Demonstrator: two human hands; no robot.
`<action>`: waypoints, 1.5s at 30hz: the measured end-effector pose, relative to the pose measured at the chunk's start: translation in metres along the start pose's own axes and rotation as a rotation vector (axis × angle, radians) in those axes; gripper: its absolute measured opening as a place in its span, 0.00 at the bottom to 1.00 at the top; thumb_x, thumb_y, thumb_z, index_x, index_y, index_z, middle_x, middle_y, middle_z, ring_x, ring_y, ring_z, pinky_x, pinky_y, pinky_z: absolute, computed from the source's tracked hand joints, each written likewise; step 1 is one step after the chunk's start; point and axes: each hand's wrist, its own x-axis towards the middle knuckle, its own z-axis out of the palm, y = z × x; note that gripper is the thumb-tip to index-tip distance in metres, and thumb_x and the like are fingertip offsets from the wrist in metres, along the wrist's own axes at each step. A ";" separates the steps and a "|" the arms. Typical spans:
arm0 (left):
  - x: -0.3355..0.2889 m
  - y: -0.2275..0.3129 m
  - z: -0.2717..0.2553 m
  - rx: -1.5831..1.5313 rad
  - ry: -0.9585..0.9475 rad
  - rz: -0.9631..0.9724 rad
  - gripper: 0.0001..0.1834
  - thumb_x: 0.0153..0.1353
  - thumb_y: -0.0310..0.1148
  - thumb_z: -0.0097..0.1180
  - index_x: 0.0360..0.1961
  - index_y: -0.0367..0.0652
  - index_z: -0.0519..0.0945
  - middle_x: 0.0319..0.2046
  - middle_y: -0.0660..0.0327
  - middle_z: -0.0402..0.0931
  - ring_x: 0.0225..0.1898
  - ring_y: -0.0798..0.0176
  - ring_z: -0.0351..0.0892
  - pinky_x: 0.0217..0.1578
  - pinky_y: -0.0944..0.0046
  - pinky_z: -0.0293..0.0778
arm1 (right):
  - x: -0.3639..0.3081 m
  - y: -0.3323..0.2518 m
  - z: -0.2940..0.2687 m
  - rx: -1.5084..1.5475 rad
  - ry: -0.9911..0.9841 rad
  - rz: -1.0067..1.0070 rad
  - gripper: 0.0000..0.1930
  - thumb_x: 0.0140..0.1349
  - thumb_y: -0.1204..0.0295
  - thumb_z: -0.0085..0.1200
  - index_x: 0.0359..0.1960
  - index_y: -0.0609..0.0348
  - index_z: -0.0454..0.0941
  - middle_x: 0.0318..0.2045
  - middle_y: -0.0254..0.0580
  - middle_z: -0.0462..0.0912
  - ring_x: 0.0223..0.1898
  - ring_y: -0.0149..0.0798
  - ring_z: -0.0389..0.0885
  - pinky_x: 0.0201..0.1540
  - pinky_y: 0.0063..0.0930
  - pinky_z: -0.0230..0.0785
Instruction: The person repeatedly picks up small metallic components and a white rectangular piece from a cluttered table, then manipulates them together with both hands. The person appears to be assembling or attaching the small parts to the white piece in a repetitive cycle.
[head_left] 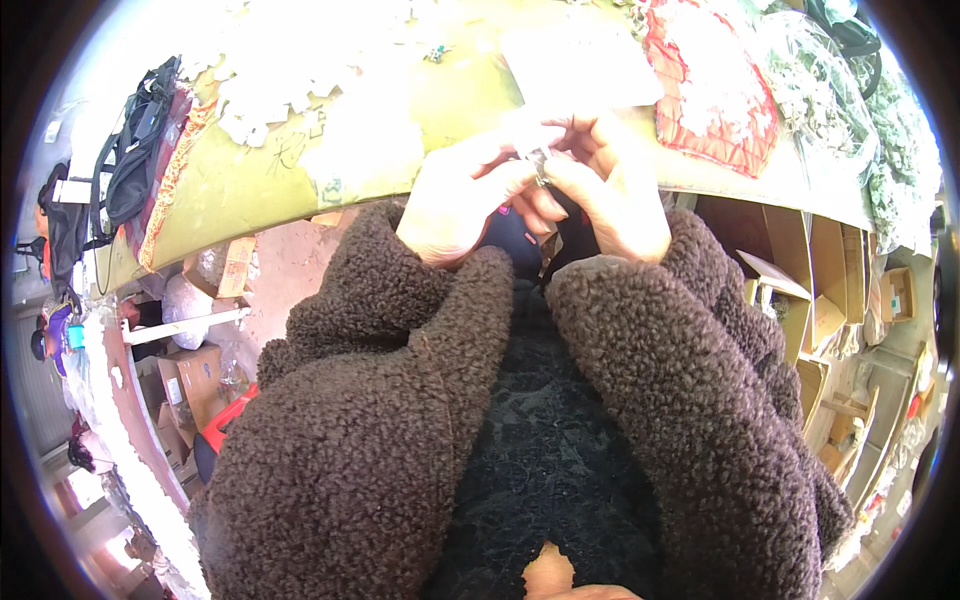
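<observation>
From where I stand, the person has both hands raised at the near edge of the yellowish table (460, 100), fingertips brought together around a small silvery piece (542, 172). The left hand (455, 195) pinches it from one side, thumb and forefinger closed down close to it, the other fingers curled loosely beneath. The right hand (625, 195) meets it from the other side, thumb pressed toward the piece and the bent fingers arched above, leaving a gap behind the thumb. The piece sits between the two thumbs; glare and its smallness hide its exact shape. Just beyond the hands lies a white sheet (580, 65), washed out by the light, and to its right a red-edged bundle (670, 85) of pale stuff. Brown fleecy sleeves (650, 340) cover both forearms.
</observation>
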 end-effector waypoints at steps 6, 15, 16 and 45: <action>-0.003 0.000 0.004 0.380 0.044 0.129 0.17 0.63 0.25 0.48 0.53 0.35 0.73 0.37 0.54 0.79 0.29 0.65 0.79 0.32 0.68 0.76 | -0.002 0.004 -0.005 -0.502 0.098 -0.075 0.16 0.59 0.79 0.50 0.48 0.68 0.64 0.37 0.46 0.76 0.34 0.34 0.75 0.35 0.25 0.70; -0.005 0.009 0.009 0.120 -0.030 0.019 0.17 0.65 0.28 0.47 0.54 0.33 0.72 0.26 0.53 0.78 0.25 0.63 0.79 0.29 0.68 0.75 | -0.003 -0.008 0.000 -0.232 -0.006 0.010 0.17 0.59 0.80 0.49 0.50 0.70 0.64 0.30 0.42 0.75 0.24 0.28 0.75 0.23 0.21 0.69; -0.005 0.008 0.009 0.120 -0.039 0.035 0.17 0.65 0.28 0.46 0.54 0.33 0.72 0.26 0.53 0.78 0.25 0.63 0.79 0.29 0.68 0.75 | -0.004 -0.007 0.002 -0.287 0.038 -0.014 0.16 0.59 0.80 0.48 0.50 0.70 0.64 0.30 0.42 0.76 0.23 0.29 0.75 0.23 0.21 0.69; 0.034 0.017 -0.038 -0.377 0.100 -0.144 0.17 0.64 0.29 0.47 0.52 0.31 0.70 0.39 0.50 0.77 0.22 0.66 0.76 0.20 0.68 0.74 | 0.100 -0.058 -0.076 -1.604 -0.023 -0.305 0.06 0.58 0.77 0.52 0.36 0.64 0.73 0.29 0.43 0.77 0.33 0.38 0.76 0.38 0.27 0.68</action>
